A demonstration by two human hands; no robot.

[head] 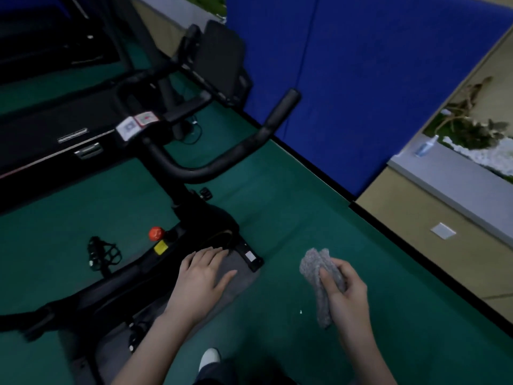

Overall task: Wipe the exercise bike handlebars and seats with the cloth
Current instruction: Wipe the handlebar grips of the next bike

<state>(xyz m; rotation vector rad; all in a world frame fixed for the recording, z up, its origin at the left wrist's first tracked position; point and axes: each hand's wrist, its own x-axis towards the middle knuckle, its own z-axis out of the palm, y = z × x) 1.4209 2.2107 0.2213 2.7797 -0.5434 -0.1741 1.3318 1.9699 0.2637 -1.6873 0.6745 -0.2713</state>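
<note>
Right hand [344, 290] is seen curled round cloth [316, 270], thumb pinned across it. Cloth: grey, nubbly weave, bunched into a long fold, ends sticking out above and below the fist. It is held over green floor [277, 207], right of exercise bike [194, 218], well apart from black handlebars [222, 162]. Left hand [202, 276] is held flat, fingers straight and slightly spread, over grey surface [241, 287], possibly the seat; view too dim to confirm.
</note>
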